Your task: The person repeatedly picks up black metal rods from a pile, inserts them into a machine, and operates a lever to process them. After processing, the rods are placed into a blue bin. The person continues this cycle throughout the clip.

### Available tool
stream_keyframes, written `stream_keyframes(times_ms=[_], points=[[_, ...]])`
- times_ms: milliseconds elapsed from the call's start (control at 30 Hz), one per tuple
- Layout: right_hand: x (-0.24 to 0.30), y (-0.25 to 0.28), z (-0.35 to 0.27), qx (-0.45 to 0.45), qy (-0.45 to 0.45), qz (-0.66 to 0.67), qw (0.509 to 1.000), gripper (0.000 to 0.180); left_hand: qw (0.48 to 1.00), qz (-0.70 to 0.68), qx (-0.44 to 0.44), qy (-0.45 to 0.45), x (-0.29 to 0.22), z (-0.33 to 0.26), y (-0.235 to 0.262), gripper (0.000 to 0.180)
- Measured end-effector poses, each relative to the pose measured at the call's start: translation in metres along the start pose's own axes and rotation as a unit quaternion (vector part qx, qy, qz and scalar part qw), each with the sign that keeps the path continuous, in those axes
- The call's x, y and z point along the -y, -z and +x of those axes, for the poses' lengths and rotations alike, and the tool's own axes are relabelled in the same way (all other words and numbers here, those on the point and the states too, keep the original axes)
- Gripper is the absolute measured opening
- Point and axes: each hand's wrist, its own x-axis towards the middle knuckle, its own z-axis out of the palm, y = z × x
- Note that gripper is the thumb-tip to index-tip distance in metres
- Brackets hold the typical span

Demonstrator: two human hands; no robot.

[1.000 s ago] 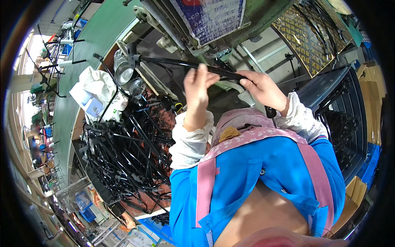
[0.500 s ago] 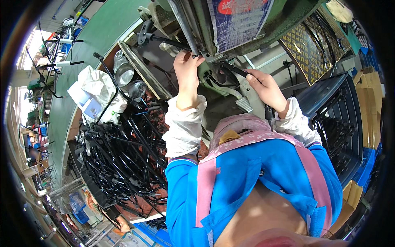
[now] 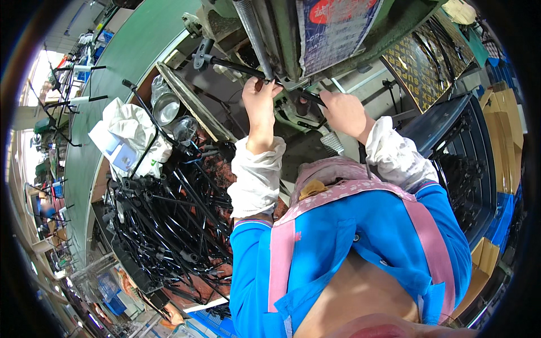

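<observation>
A black metal tube (image 3: 239, 68) with a fork-like black joint (image 3: 203, 54) at its left end runs under the green machine (image 3: 389, 34). My left hand (image 3: 259, 110) is raised to the tube below the machine's upright rod, thumb and fingers pinched together. What sits between those fingertips is too small to tell. My right hand (image 3: 346, 114) is wrapped round the dark right-hand end of a tube (image 3: 311, 97), palm down. Whether both tube pieces are one part is hidden behind the machine's lower tip.
To my left lies a big heap of black tube parts (image 3: 163, 225), with a white plastic bag (image 3: 127, 135) and a metal bowl (image 3: 166, 109) beyond. A green bench (image 3: 84, 163) runs along the left. At right stand a dark crate (image 3: 451, 129) and cardboard (image 3: 501, 146).
My right hand has moved left and slightly up, nearer the machine's tip, and turned more palm down. My left hand has shifted slightly right and down. The tube's jointed end has shifted slightly right.
</observation>
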Motion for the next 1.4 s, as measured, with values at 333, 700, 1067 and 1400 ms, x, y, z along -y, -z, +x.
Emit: stream_keyframes(times_ms=[333,700,1067,1400], points=[[-0.012,0.004,-0.005,-0.023,0.054,0.116,0.991,0.025,1.0,-0.025,-0.01,-0.011,-0.003,-0.001,-0.004,0.006],[-0.006,0.014,-0.001,0.033,0.034,0.122,0.991,0.025,0.999,-0.043,0.009,0.019,-0.01,-0.005,0.001,0.017],[0.008,0.038,-0.003,0.013,0.038,0.191,0.981,0.025,0.995,-0.08,0.053,-0.025,-0.033,-0.012,-0.01,0.01],[0.008,0.054,-0.059,0.024,0.083,0.228,0.97,0.029,0.983,0.13,0.126,-0.016,-0.019,-0.018,0.037,0.017]])
